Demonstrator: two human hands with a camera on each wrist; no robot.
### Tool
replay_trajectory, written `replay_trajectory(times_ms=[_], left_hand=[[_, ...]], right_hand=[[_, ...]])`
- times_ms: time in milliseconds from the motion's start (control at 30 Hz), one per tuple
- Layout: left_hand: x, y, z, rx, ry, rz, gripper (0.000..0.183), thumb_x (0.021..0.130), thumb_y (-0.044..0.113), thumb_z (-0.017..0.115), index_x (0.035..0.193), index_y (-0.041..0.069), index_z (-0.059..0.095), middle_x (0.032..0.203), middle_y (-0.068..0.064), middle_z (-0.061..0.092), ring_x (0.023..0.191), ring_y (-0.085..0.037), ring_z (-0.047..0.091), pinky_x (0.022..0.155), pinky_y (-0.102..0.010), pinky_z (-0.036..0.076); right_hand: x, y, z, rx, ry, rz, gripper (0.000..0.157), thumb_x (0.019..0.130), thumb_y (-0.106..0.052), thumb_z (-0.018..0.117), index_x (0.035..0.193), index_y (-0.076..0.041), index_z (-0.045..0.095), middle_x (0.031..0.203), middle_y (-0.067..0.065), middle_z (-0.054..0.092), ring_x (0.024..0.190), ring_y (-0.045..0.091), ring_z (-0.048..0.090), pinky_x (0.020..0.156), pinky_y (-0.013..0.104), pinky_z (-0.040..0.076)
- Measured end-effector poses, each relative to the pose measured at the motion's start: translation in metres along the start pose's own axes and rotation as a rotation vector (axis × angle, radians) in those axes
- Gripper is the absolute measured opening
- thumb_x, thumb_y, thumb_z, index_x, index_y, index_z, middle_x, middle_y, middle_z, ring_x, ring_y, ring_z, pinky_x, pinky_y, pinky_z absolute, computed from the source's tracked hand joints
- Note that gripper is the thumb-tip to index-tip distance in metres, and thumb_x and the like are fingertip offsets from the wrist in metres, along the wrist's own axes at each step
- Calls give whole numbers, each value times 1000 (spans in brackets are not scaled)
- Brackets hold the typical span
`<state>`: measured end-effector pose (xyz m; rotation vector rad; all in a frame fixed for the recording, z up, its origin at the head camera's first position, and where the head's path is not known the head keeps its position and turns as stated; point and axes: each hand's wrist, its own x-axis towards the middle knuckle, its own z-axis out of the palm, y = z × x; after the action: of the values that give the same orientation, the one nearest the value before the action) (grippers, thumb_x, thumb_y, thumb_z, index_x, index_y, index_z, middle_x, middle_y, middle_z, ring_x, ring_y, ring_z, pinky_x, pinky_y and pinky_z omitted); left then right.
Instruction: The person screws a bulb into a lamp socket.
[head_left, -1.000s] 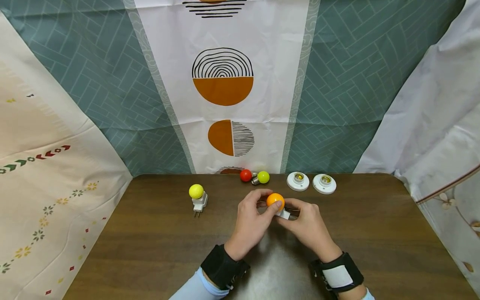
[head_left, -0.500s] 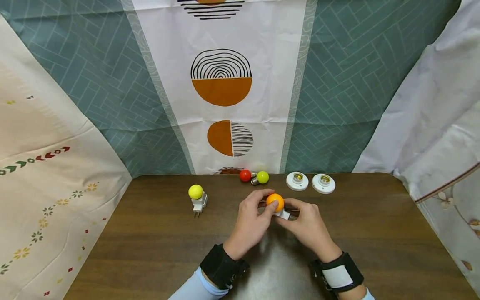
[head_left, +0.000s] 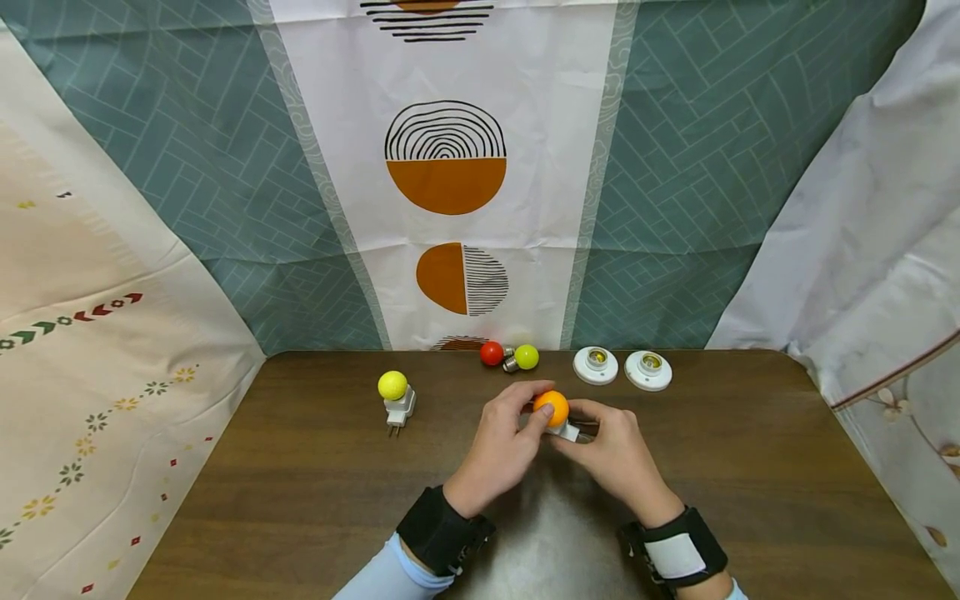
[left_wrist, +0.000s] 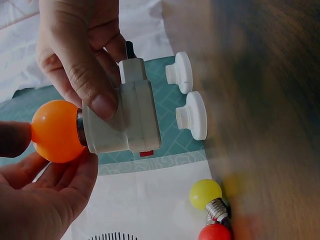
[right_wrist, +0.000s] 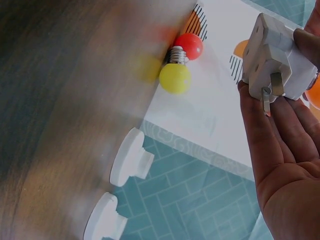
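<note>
Over the middle of the brown table (head_left: 300, 500) my two hands meet around an orange bulb (head_left: 552, 407) seated in a white plug-in socket (head_left: 569, 430). My left hand (head_left: 506, 437) pinches the orange bulb (left_wrist: 56, 131) with its fingertips. My right hand (head_left: 611, 454) grips the white plug-in socket (left_wrist: 125, 117), thumb on its side. In the right wrist view the socket (right_wrist: 272, 57) shows its metal prongs toward my right palm (right_wrist: 285, 165).
A yellow bulb in a white plug socket (head_left: 394, 396) lies to the left. A red bulb (head_left: 491, 353) and a yellow-green bulb (head_left: 527, 356) lie at the table's back edge. Two white round lamp holders (head_left: 596, 364) (head_left: 648, 369) sit right of them. Patterned cloth hangs behind.
My left fingers have shifted slightly around the orange bulb. Both hands stay in the same spot.
</note>
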<state>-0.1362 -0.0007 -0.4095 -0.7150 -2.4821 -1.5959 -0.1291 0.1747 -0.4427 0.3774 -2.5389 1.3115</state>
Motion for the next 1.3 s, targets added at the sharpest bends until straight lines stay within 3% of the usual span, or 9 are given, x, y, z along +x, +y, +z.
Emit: replay_trajectory(times_ms=[267, 500, 633, 867, 1067, 1300], left_hand=[[1, 0, -2, -16, -30, 16, 30, 97, 18, 49, 126, 19, 54, 120, 2, 55, 101, -6, 50, 88, -29, 43], [1, 1, -3, -15, -29, 5, 30, 98, 19, 48, 127, 20, 53, 120, 8, 54, 101, -5, 50, 89, -31, 42], [0, 1, -3, -23, 21, -17, 29, 97, 26, 50, 125, 20, 54, 117, 11, 54, 103, -9, 51, 90, -35, 43], [-4, 0, 1, -29, 169, -64, 34, 89, 43, 59, 116, 21, 58, 108, 9, 56, 97, -12, 54, 83, -30, 45], [-6, 1, 7, -17, 200, -72, 39, 82, 47, 67, 109, 19, 61, 99, 8, 55, 86, -10, 54, 74, -28, 46], [-3, -2, 8, 3, 223, -19, 30, 84, 37, 68, 106, 18, 62, 98, 9, 56, 84, -7, 54, 74, -27, 47]], right_hand=[[1, -1, 1, 17, 2, -4, 42, 67, -31, 83, 104, -20, 66, 96, -12, 63, 86, 5, 60, 69, 21, 49], [1, 0, 2, 17, 5, -14, 41, 67, -31, 83, 103, -21, 66, 95, -14, 63, 86, 4, 60, 70, 22, 49], [2, -1, 2, 15, 2, -15, 42, 67, -31, 83, 104, -21, 66, 96, -14, 63, 86, 4, 60, 70, 21, 49], [2, -1, 1, 2, 3, -5, 41, 67, -27, 83, 103, -18, 66, 95, -12, 64, 86, 6, 60, 70, 22, 49], [1, 1, 1, -44, 8, -2, 43, 66, -24, 83, 105, -17, 66, 95, -9, 64, 85, 5, 60, 70, 24, 49], [2, 1, 1, -45, 6, -11, 42, 67, -27, 83, 105, -17, 66, 95, -9, 64, 86, 5, 60, 70, 24, 49]])
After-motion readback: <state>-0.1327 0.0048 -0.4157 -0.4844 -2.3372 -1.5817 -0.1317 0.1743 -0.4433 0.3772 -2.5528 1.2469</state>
